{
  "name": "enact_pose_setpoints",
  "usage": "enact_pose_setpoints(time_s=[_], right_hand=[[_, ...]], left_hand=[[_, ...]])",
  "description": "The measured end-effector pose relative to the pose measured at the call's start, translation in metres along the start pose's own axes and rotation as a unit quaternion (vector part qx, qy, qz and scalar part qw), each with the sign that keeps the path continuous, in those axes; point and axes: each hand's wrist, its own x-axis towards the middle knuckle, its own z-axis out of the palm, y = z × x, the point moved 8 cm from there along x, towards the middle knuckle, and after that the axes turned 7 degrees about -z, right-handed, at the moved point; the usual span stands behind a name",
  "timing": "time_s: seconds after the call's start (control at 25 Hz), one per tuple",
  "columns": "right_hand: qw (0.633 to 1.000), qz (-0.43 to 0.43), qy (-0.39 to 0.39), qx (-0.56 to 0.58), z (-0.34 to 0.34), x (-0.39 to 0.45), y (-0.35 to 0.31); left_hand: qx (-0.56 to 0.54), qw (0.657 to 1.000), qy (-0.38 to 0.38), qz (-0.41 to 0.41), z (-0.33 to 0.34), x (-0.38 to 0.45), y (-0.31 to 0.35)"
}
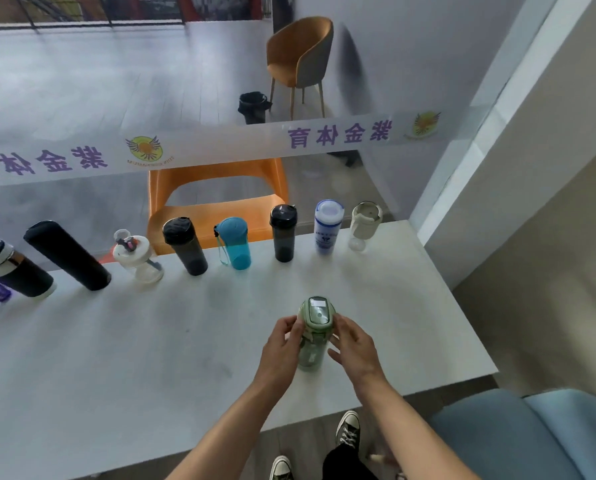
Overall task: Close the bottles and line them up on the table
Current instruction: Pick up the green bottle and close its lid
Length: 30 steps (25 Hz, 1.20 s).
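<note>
A pale green bottle (313, 336) with a green flip lid stands upright on the white table (116, 358), near its front right. My left hand (282, 344) grips its left side, and my right hand (350, 344) holds its right side at the lid. Along the far edge stands a row of several bottles: a dark one with a white band (15, 270), a tall black flask (67, 254), a clear one (138, 256) with its small cap flipped up, a smoky black one (185, 245), a blue one (234, 242), another black one (283, 232), a white and blue one (327, 226), a cream one (365, 223).
An orange chair (216, 199) stands behind the table's far edge, under a white banner (220, 143) with purple characters. A blue seat (532, 434) is at the near right. A wall corner (497, 168) rises at the right. My shoes (348, 431) show below the table's front edge.
</note>
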Motion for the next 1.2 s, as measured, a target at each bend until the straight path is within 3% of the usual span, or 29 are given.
enact_pose_setpoints(time_s=[0.32,0.64,0.92,1.2], right_hand=[[0.993,0.005,0.106,0.051,-0.124,0.094,-0.027],[0.991,-0.004,0.119,0.058,-0.208,0.250,-0.066],[0.993,-0.007,0.084,0.079,-0.228,0.339,-0.101],[0.994,-0.002,0.064,0.089,-0.235,0.363,-0.115]], left_hand=[[0.054,0.993,-0.102,-0.008,0.146,0.072,0.058],[0.068,0.994,-0.084,0.009,0.253,0.171,0.133],[0.074,0.995,-0.073,-0.002,0.286,0.242,0.177],[0.070,0.995,-0.074,0.005,0.299,0.268,0.196]])
